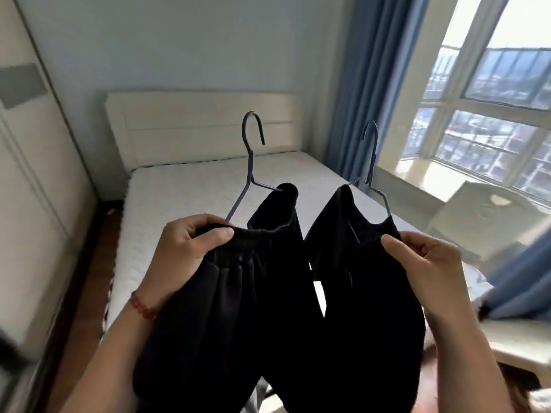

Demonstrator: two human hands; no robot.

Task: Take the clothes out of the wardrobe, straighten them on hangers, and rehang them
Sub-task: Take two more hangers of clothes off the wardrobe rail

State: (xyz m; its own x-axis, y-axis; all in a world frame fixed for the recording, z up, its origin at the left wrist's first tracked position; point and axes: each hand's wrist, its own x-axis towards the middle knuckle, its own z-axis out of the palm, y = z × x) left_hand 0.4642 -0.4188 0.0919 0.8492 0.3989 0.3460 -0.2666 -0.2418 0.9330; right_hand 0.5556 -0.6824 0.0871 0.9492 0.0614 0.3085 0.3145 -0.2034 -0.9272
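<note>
Hands raised over bed [185,186], apart, each clamped on black garment. Left hand [182,245] grips elastic waistband of trousers [214,308] on left hanger [250,162], thumb on top. Right hand [429,263] pinches edge of second garment [351,263] on right hanger [371,162]. Both hooks upright. Window [477,99], blue curtain [357,84] on right.

Pale-walled bedroom [179,40] with bare white mattress [190,186], cream headboard [196,123], blue curtains [366,84], bright window [489,99].
</note>
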